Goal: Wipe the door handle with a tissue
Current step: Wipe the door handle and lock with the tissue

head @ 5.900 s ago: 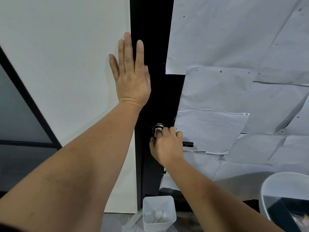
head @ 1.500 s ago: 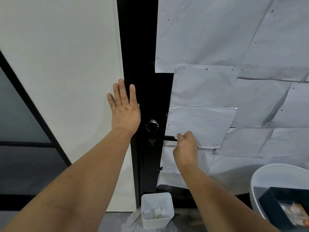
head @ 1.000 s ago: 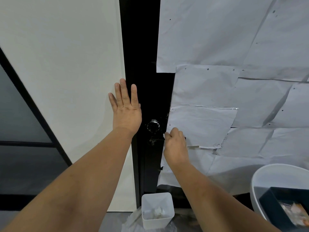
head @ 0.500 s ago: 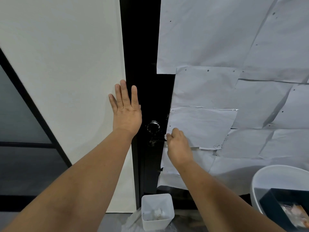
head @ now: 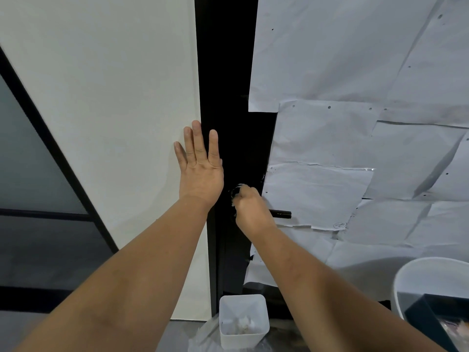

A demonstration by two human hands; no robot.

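Wiping spot: right hand (head: 251, 210) curled over the door handle (head: 280, 213) at its round base, only the lever tip showing
Tissue: hidden under those fingers, so I cannot tell how it sits
Left hand (head: 200, 171): flat, fingers straight, braced on the wall (head: 114, 110)
Risk: lever end likely left unwiped; pressing might tear the taped paper (head: 317, 196) beside it

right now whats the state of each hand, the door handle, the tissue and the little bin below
left hand: flat on the wall, fingers straight
right hand: curled over the handle's base
door handle: lever horizontal, tip showing past the right hand
tissue: mostly hidden under the fingers
small white bin: upright, crumpled tissues inside
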